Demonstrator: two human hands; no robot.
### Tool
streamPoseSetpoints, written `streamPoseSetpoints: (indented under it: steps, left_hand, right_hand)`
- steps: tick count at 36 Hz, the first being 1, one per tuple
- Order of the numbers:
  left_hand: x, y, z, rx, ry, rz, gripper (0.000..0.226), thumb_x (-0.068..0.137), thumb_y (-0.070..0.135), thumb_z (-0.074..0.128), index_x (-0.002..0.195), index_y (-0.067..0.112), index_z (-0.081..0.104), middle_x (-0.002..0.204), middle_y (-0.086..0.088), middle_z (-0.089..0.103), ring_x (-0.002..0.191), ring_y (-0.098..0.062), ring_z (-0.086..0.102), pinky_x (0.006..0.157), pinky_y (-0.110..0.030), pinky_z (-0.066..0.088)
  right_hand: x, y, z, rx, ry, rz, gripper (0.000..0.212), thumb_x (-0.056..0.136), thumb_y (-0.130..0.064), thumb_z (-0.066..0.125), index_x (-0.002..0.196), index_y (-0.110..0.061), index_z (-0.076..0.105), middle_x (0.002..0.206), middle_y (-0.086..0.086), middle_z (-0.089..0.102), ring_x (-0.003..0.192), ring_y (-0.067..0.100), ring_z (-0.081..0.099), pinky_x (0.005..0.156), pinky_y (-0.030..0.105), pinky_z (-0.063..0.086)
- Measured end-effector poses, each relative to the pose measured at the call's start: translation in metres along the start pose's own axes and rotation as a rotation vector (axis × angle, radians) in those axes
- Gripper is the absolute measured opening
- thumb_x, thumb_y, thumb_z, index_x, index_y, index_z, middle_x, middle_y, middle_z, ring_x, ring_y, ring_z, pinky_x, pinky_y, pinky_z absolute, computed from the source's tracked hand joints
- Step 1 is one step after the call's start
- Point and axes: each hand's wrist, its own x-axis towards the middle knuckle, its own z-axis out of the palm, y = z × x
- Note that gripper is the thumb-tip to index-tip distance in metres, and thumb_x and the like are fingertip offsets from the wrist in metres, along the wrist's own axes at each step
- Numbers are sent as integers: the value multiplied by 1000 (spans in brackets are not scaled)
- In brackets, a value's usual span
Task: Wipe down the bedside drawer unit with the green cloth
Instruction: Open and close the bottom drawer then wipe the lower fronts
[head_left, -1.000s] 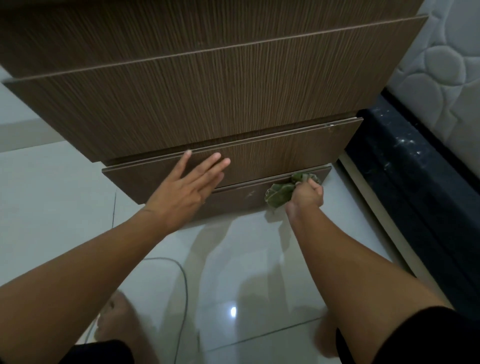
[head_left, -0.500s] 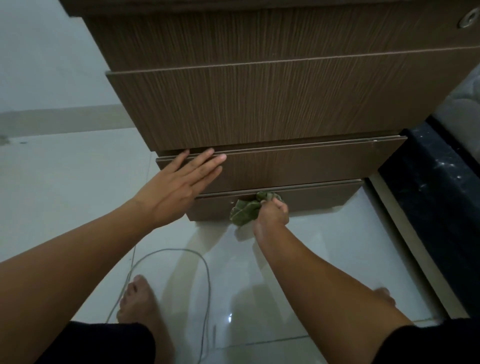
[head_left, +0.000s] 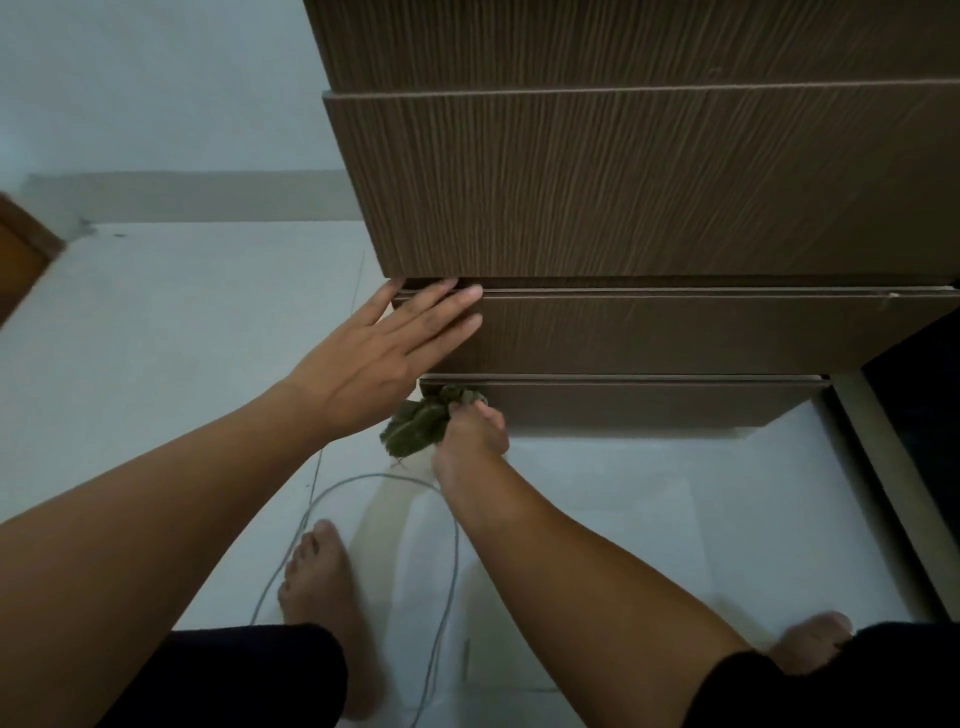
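Observation:
The brown wood-grain drawer unit (head_left: 649, 182) fills the upper right, with stacked drawer fronts narrowing toward the floor. My right hand (head_left: 470, 434) grips the crumpled green cloth (head_left: 421, 423) and presses it against the left end of the lowest drawer front (head_left: 649, 402). My left hand (head_left: 384, 358) lies flat, fingers spread, on the left end of the drawer front above (head_left: 675, 330), holding nothing.
White tiled floor (head_left: 182, 338) stretches left and below. A thin grey cable (head_left: 447, 571) loops on the floor between my bare feet (head_left: 322, 587). A dark bed base (head_left: 919, 415) borders the unit on the right. A brown door edge (head_left: 21, 254) sits far left.
My right hand has slid the green cloth leftward along the lowest drawer front, from its right end to its left end. My left hand has stayed flat on the drawer above.

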Motion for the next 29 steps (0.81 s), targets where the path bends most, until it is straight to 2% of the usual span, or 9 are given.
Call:
streamPoseSetpoints:
  steps: [4,6,10,15,18,21,22,25,29]
  left_hand:
    - [-3,-2,1,2,-8,-2,85,72,8,68,146,10,25,154,-13,18,142,-28,17,114,-50,18]
    - [-2,-2,1,3,-8,-3,88,70,10,72,145,10,26,154,-14,24,141,-28,19,113,-50,22]
    - [-2,0,1,-18,19,-6,83,70,7,69,144,8,30,152,-15,29,140,-29,22,110,-52,27]
    - [-2,-2,6,-26,30,-12,74,80,9,61,146,9,27,154,-12,22,141,-28,21,112,-52,23]
    - [-1,-1,6,-30,29,-14,74,80,10,61,146,10,27,154,-13,24,141,-29,21,112,-53,24]
    - [-2,0,6,-34,32,-23,74,80,10,60,145,11,26,153,-12,20,141,-29,20,111,-54,24]
    - [-2,1,7,-38,34,-27,74,80,10,60,145,11,26,153,-12,19,141,-29,21,111,-54,24]
    - [-2,2,8,-44,38,-28,75,78,10,62,145,11,28,153,-13,23,140,-30,21,109,-56,28]
    - [-2,1,9,-37,33,-29,77,78,11,63,145,12,26,153,-11,17,141,-28,20,111,-54,24]
  right_hand:
    - [1,14,10,-77,-61,15,28,80,14,55,94,-11,59,107,16,66,92,28,61,95,47,50]
    - [3,17,11,-229,-137,49,27,81,11,59,92,-14,58,98,10,64,92,26,59,96,45,50]
    - [16,32,8,-508,-290,141,29,82,-1,62,109,-9,60,114,13,65,103,31,62,89,47,53]
    - [46,51,-18,-541,-212,280,35,77,-8,58,112,-5,61,108,22,66,95,37,65,79,55,55]
    - [47,46,-27,-571,-178,333,28,80,-14,54,106,-7,63,99,19,68,87,34,66,71,43,58]
    - [49,39,-29,-565,-184,361,22,88,-15,45,94,-5,64,82,17,66,71,28,62,60,33,52]
    - [49,37,-29,-555,-201,374,25,88,-16,43,95,-4,64,83,16,65,72,28,61,60,33,51]
    - [56,36,-28,-501,-246,388,42,89,-28,40,116,-6,62,98,18,65,83,30,61,65,34,51]
    - [60,29,-28,-342,-242,392,41,87,-34,44,117,-9,57,118,18,57,91,30,56,63,36,50]
